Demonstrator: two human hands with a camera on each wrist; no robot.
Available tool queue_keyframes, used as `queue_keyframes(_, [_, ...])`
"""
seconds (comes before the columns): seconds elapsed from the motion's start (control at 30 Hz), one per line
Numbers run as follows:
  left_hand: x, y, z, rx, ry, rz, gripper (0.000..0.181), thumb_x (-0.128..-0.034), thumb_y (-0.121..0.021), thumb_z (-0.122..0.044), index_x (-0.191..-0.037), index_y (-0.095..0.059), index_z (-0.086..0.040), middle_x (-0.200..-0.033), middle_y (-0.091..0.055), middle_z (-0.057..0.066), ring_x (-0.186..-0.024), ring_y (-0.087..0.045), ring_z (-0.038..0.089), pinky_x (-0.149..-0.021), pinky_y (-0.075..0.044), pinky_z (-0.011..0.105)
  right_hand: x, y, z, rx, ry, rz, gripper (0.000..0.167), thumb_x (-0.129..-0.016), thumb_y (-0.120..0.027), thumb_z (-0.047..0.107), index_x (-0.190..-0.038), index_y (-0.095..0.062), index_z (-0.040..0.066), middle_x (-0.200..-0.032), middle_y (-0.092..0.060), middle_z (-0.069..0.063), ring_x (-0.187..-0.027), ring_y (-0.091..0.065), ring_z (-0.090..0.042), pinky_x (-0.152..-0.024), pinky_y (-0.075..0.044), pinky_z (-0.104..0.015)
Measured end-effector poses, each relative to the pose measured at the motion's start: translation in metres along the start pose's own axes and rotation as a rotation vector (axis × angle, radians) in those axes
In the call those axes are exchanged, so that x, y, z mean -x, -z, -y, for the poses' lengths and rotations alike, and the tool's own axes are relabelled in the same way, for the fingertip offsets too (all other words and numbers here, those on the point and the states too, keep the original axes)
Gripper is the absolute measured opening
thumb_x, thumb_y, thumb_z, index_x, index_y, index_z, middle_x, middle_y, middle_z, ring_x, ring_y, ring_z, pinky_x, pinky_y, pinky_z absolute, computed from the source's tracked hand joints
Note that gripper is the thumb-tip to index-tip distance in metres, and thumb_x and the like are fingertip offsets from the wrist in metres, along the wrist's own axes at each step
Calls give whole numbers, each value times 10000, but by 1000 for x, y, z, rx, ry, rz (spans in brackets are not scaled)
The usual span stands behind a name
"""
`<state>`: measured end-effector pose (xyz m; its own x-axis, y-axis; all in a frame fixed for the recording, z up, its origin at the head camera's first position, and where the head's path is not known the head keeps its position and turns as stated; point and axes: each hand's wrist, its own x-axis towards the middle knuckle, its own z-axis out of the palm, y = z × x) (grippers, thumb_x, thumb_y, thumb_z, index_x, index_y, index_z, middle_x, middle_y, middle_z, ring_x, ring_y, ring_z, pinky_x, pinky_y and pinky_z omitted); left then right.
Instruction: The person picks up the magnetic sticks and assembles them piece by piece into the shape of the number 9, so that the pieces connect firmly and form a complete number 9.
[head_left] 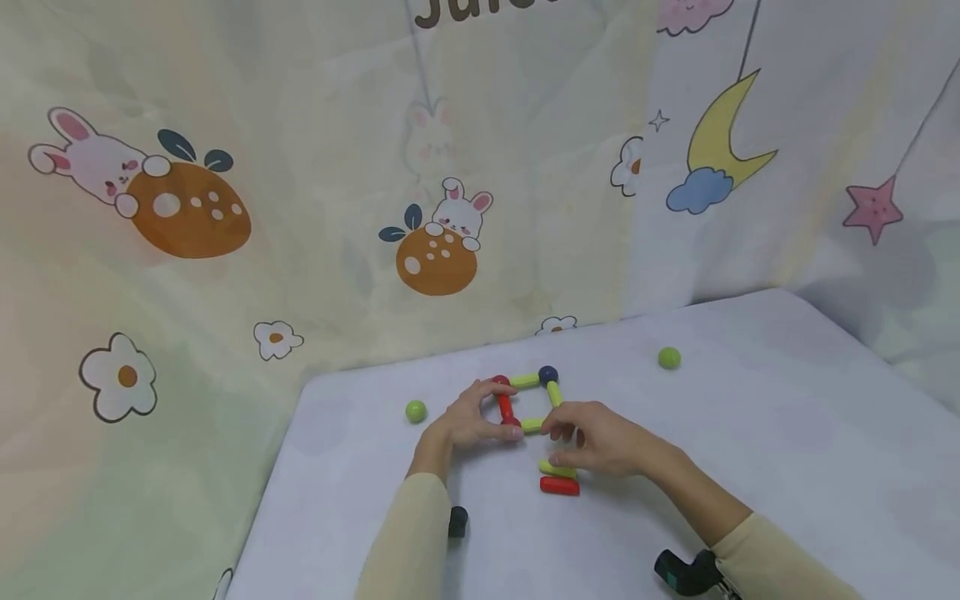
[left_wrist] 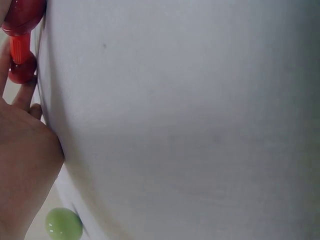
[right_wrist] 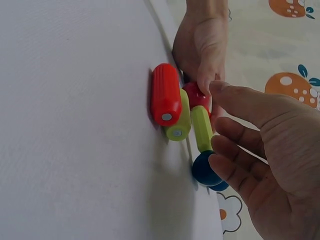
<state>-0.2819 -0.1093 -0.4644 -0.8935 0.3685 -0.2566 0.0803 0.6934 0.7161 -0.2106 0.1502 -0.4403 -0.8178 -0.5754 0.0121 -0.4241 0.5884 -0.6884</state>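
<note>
A square of rods and balls lies on the table. My left hand [head_left: 468,421] [left_wrist: 27,160] grips its red side, with the thumb by the near red ball [head_left: 512,424] [right_wrist: 196,96] and fingers at the far one; a red rod [head_left: 506,407] [left_wrist: 20,48] joins them. Yellow-green rods [head_left: 524,381] [right_wrist: 202,128] form the other sides. A dark blue ball [head_left: 548,375] marks the far right corner. My right hand [head_left: 603,437] [right_wrist: 280,155], fingers loosely bent, is beside the near blue ball [right_wrist: 206,168], hidden in the head view; contact is unclear.
A loose yellow-green rod [head_left: 547,468] and a red rod [head_left: 559,486] [right_wrist: 166,95] lie side by side nearer me. One green ball [head_left: 416,411] [left_wrist: 64,224] sits left of the square, another [head_left: 669,358] at the back right. Patterned cloth hangs behind the table [head_left: 750,400].
</note>
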Motion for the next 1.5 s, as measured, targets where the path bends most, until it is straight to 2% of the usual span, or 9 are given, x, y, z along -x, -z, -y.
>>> queue_keyframes(0.17, [-2, 4, 0, 1, -13, 0, 684, -765, -875, -467, -1383, -585, -422, -1651, -316, 44, -1525, -247, 321, -1087, -403, 657, 1, 1, 0, 9, -8, 2, 350, -895, -808, 305, -1194, -684, 172, -1075, -683, 44, -1002, -619, -168, -847, -575, -364])
queue_keyframes(0.3, [-3, 7, 2, -4, -31, -2, 689, -763, -870, -501, -1386, -584, -425, -1641, -335, 24, -1518, -270, 310, -1124, -358, 655, 0, 2, 1, 11, -9, 14, 323, -892, -813, 306, -1168, -693, 188, -1081, -684, 60, -1000, -606, -167, -847, -565, -348])
queue_keyframes(0.5, [-2, 10, 7, 19, -16, -16, 682, -752, -877, -512, -1369, -593, -444, -1663, -308, 20, -1536, -247, 316, -1139, -305, 687, -5, -1, 3, 49, -14, 41, 266, -885, -819, 266, -1124, -707, 228, -1076, -674, 106, -986, -593, -137, -838, -552, -321])
queue_keyframes(0.73, [-2, 9, 6, 23, -25, -3, 681, -766, -872, -492, -1383, -592, -420, -1644, -333, 16, -1519, -270, 309, -1136, -324, 672, -2, -4, 2, 52, -56, 76, 251, -874, -813, 191, -1096, -705, 238, -1036, -657, 145, -965, -583, -132, -804, -531, -288])
queue_keyframes(1.03, [-2, 6, 4, 23, -30, 5, 684, -772, -871, -479, -1392, -593, -404, -1646, -328, 37, -1515, -269, 313, -1123, -348, 669, 1, -6, -3, 80, -51, 117, 241, -874, -807, 158, -1065, -708, 267, -973, -653, 155, -885, -583, -95, -798, -524, -254])
queue_keyframes(1.27, [-3, 3, 2, 24, -38, 8, 674, -769, -871, -478, -1382, -597, -419, -1625, -356, 22, -1500, -291, 304, -1121, -361, 654, 5, -4, -9, 121, -47, 58, 283, -884, -772, 112, -1123, -699, 245, -985, -652, 161, -876, -579, -86, -799, -538, -260])
queue_keyframes(1.4, [-3, 1, 2, 24, -33, 8, 676, -765, -874, -479, -1380, -598, -419, -1620, -363, 22, -1498, -293, 300, -1117, -370, 650, 9, -2, -11, 100, -51, -3, 261, -893, -750, 74, -1096, -686, 225, -1016, -651, 120, -914, -597, -113, -814, -559, -270])
queue_keyframes(1.5, [-2, 1, 3, 19, -35, 3, 682, -764, -876, -477, -1383, -596, -416, -1619, -365, 19, -1499, -293, 299, -1113, -375, 648, 12, 0, -12, 78, -57, -42, 295, -889, -746, 51, -1142, -692, 195, -1046, -647, 88, -961, -621, -129, -834, -584, -287])
